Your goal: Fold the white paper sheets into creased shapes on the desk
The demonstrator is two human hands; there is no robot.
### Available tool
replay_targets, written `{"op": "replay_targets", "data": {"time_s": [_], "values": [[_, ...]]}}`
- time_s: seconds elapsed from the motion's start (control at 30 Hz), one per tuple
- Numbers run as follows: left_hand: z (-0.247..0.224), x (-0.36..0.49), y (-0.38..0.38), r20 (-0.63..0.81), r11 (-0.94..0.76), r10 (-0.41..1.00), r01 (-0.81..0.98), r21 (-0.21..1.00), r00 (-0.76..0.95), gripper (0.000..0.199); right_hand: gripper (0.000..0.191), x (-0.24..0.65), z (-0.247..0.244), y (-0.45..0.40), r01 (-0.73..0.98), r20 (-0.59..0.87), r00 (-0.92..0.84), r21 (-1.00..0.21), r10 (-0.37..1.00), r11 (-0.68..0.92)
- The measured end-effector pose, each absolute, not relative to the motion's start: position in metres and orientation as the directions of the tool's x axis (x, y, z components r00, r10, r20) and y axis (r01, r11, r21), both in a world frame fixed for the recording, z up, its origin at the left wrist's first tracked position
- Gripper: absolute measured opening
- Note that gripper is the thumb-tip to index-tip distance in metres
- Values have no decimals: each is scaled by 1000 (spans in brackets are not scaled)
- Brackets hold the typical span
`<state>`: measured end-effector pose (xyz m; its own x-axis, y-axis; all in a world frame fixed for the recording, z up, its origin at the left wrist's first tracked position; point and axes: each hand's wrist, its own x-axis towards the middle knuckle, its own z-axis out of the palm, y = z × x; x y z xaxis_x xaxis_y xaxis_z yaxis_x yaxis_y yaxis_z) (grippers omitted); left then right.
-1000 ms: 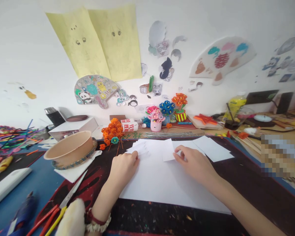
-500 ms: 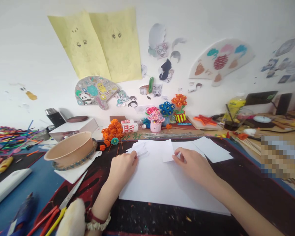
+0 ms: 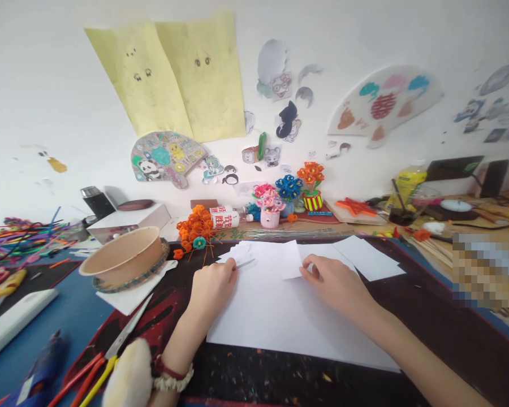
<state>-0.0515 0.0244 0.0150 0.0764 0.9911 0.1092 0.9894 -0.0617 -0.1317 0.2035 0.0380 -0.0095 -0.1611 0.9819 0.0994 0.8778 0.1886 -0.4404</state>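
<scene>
Large white sheets of paper [image 3: 263, 316] lie on the dark mat. Over their left edge rests my left hand [image 3: 214, 285], its fingers closed on a thin pale strip [image 3: 246, 263] that pokes out to the right. My right hand [image 3: 337, 280] pinches the lower right edge of a small white paper piece [image 3: 291, 263] between thumb and forefinger. Behind my left hand several small white paper pieces [image 3: 238, 250] overlap. To the right of my right hand lies another loose white sheet [image 3: 375, 259].
Scissors [image 3: 129, 328] with red and yellow handles and a beige bowl [image 3: 123, 257] are on my left. Orange craft flowers [image 3: 195, 226] and a pink flower pot [image 3: 270, 217] stand behind the paper. A blue glue gun [image 3: 38, 367] lies front left.
Both hands keep nearly the same place and grip. The pale strip by my left fingers shows more sharply and at a slightly different angle. The whole view has shifted slightly.
</scene>
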Motion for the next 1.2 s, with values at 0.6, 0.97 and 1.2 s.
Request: {"op": "replay_targets", "data": {"time_s": [0.6,0.97,1.2], "values": [[18,-43,19,130,-78,988,997,-20,80,27,24,200,-16,45,700,120,-161,-686,980,199],[9,11,19,89,-151,986,539,829,140,48,17,179,2,22,538,463,-293,-643,836,545],[5,22,18,60,-84,984,142,986,165,57,14,176,1,17,440,524,-427,-591,737,676]]}}
